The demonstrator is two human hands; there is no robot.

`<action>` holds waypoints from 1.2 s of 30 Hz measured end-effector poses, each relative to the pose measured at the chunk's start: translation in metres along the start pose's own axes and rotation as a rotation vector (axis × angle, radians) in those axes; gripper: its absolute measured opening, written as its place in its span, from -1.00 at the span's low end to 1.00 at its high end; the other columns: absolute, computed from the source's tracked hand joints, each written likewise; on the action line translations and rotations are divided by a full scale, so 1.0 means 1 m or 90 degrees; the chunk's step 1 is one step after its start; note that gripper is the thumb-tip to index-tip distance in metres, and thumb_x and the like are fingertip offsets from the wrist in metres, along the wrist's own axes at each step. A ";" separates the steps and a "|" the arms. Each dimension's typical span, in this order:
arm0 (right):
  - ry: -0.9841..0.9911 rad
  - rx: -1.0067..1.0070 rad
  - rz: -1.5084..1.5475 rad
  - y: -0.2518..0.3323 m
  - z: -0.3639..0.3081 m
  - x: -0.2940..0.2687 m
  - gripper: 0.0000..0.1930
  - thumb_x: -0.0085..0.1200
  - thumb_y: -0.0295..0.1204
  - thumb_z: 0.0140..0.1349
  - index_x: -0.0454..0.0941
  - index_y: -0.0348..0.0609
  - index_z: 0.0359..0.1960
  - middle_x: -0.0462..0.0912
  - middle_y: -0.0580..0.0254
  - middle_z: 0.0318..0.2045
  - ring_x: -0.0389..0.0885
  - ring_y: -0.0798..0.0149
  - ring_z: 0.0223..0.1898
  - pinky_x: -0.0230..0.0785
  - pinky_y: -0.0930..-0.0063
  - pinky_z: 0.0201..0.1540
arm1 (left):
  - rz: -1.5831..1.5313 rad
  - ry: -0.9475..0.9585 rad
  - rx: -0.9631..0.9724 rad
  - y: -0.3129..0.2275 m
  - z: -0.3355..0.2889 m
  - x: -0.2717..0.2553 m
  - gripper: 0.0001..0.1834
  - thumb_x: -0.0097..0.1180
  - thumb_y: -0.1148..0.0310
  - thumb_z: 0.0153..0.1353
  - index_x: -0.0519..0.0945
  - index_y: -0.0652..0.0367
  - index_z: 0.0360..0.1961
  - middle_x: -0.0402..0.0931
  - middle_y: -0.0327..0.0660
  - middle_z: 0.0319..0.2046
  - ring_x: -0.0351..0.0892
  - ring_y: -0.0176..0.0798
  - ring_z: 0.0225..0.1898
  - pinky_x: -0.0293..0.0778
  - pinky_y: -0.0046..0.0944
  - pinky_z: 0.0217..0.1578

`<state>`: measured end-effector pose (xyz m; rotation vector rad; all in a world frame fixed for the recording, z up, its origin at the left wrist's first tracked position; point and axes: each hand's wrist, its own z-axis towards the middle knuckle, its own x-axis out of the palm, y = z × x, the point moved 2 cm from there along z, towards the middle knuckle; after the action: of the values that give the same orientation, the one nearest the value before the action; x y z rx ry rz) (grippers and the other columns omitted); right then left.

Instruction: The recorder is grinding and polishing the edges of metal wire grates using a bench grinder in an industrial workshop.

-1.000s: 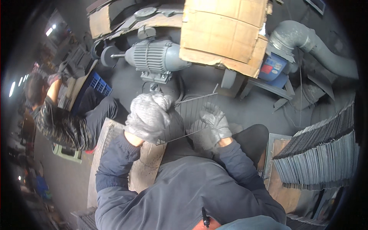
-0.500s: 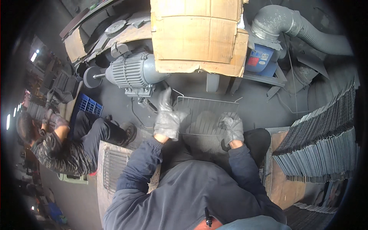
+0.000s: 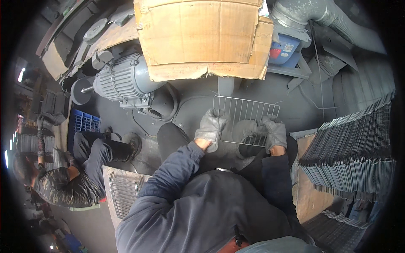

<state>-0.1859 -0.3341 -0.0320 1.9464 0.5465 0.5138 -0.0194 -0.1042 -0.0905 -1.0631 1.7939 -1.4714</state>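
A rectangular wire rack (image 3: 242, 110) of thin parallel metal rods is held out in front of my lap, its far edge tilted down to the right. My left hand (image 3: 212, 128), in a grey work glove, is closed around the rack's left side. Gripping its right side is my right hand (image 3: 274, 131), gloved the same way. The fingertips of both hands are partly hidden by the gloves and the rods. Beyond the rack hangs the cardboard sheet (image 3: 198, 38), with a motor (image 3: 124, 80) and its round wheel (image 3: 81, 90) to the left.
A tall stack of wire racks (image 3: 348, 156) stands on a board at my right. To my left more racks (image 3: 123, 194) lie on a wooden board (image 3: 110, 173). A co-worker (image 3: 63, 179) sits further left beside a blue crate (image 3: 85, 121). A wide duct (image 3: 295, 14) runs at the far right.
My left hand has come right and down onto the rack's left side, where its fingers were spread before. The rack has shifted right. My head view has turned slightly.
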 end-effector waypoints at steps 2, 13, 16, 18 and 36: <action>0.001 -0.043 -0.083 0.007 0.004 -0.004 -0.68 0.36 -0.32 0.26 0.68 -0.17 -0.01 0.69 0.30 -0.31 0.67 0.32 -0.43 0.57 0.34 -0.37 | -0.144 0.091 -0.140 -0.011 0.005 0.009 -0.70 0.43 0.39 0.21 0.66 0.20 -0.07 0.73 -0.21 -0.30 0.67 -0.27 -0.39 0.58 -0.26 -0.35; 0.107 0.070 -0.015 -0.008 -0.028 0.147 -0.74 0.43 -0.40 0.21 0.72 -0.22 -0.12 0.69 0.33 -0.44 0.61 0.40 -0.51 0.48 0.44 -0.46 | 0.046 -0.055 -0.129 -0.056 -0.032 -0.132 -0.79 0.28 0.27 0.42 0.62 0.16 -0.31 0.56 -0.31 -0.54 0.52 -0.34 -0.56 0.45 -0.26 -0.55; 0.079 0.020 -0.058 -0.012 -0.026 0.131 -0.73 0.40 -0.39 0.24 0.73 -0.26 -0.09 0.71 0.29 -0.45 0.63 0.37 -0.52 0.47 0.45 -0.46 | 0.132 -0.064 -0.102 -0.044 -0.008 -0.124 -0.79 0.34 0.27 0.31 0.68 0.17 -0.18 0.63 -0.30 -0.49 0.56 -0.32 -0.55 0.48 -0.24 -0.54; 0.063 -0.060 -0.081 -0.005 -0.021 0.092 -0.71 0.38 -0.34 0.26 0.74 -0.27 -0.07 0.72 0.27 -0.43 0.65 0.33 -0.50 0.51 0.42 -0.41 | 0.204 0.053 0.022 -0.042 0.005 -0.088 -0.77 0.36 0.28 0.28 0.69 0.19 -0.15 0.64 -0.29 -0.49 0.58 -0.31 -0.56 0.48 -0.26 -0.55; 0.021 0.048 -0.085 -0.022 -0.004 0.074 -0.73 0.34 -0.36 0.29 0.71 -0.31 -0.09 0.73 0.25 -0.37 0.71 0.26 -0.41 0.61 0.36 -0.36 | 0.049 0.059 -0.181 -0.051 0.005 -0.071 -0.79 0.32 0.27 0.30 0.68 0.20 -0.32 0.56 -0.30 -0.58 0.47 -0.33 -0.60 0.44 -0.21 -0.56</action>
<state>-0.1316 -0.2804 -0.0417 1.9599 0.7211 0.4459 0.0320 -0.0501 -0.0452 -1.0617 2.1334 -1.2644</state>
